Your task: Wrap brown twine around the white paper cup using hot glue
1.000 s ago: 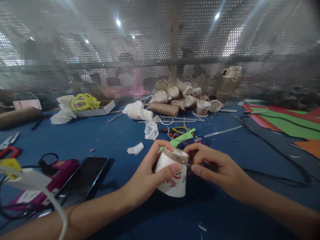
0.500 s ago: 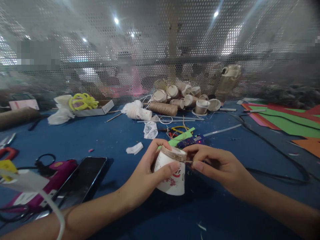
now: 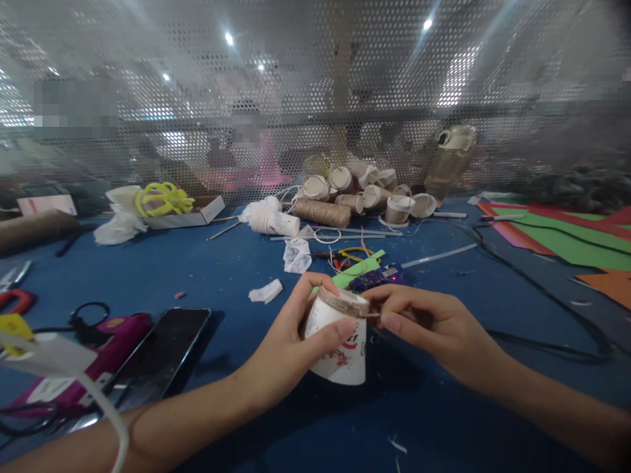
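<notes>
A white paper cup [image 3: 340, 358] with red print is held upside down above the blue table, slightly tilted. Brown twine [image 3: 345, 303] is wound in a band around its upper end. My left hand [image 3: 300, 328] grips the cup from the left, thumb on the front and fingers over the top. To the right of the cup, my right hand [image 3: 424, 318] pinches the twine's loose end between thumb and fingers, close to the band. Behind the hands lies a blue glue gun [image 3: 375, 278] with a small red light, beside a green paper strip [image 3: 362, 268].
Twine-wrapped cups [image 3: 340, 180], a twine roll [image 3: 323, 213] and stacked cups [image 3: 273, 222] lie at the back. A phone [image 3: 162, 355], a purple device [image 3: 118, 348] and red-handled scissors [image 3: 17, 301] are left. Coloured paper [image 3: 566, 240] and black cable [image 3: 547, 289] are right.
Both hands and the cup have barely moved. My right hand has shifted very slightly, still pinching the twine near the cup.
</notes>
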Demonstrator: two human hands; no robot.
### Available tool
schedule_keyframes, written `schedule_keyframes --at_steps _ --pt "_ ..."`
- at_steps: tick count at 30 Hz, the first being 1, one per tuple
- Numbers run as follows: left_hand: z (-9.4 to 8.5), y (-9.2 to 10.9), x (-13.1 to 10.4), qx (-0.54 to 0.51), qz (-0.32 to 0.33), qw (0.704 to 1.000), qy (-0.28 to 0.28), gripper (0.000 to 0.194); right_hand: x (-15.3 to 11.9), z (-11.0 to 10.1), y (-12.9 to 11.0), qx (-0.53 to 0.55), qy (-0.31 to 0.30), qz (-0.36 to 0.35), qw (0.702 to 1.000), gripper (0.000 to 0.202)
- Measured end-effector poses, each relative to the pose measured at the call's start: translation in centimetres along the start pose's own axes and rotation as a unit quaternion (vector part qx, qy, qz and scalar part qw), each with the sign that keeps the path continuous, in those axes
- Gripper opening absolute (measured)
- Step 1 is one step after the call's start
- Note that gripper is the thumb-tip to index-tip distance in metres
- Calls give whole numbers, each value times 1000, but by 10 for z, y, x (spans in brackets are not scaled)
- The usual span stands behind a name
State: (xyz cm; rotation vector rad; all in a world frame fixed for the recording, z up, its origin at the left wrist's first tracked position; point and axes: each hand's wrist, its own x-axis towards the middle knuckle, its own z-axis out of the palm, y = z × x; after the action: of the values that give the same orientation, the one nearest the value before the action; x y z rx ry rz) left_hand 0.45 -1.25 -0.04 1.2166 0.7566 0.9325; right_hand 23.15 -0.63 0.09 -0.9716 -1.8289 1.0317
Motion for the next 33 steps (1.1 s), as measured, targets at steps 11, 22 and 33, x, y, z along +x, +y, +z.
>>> schedule_keyframes --at_steps 11,22,33 --pt "0 -3 -1 -10 12 1000 -4 35 2 0 2 -2 -9 -16 1000 24" --pt "0 -4 -1 -15 8 1000 -14 34 3 3 7 46 -29 -20 998 19" --pt "2 -4 -2 -32 7 999 -24 33 3 3 8 70 -56 -24 996 17"
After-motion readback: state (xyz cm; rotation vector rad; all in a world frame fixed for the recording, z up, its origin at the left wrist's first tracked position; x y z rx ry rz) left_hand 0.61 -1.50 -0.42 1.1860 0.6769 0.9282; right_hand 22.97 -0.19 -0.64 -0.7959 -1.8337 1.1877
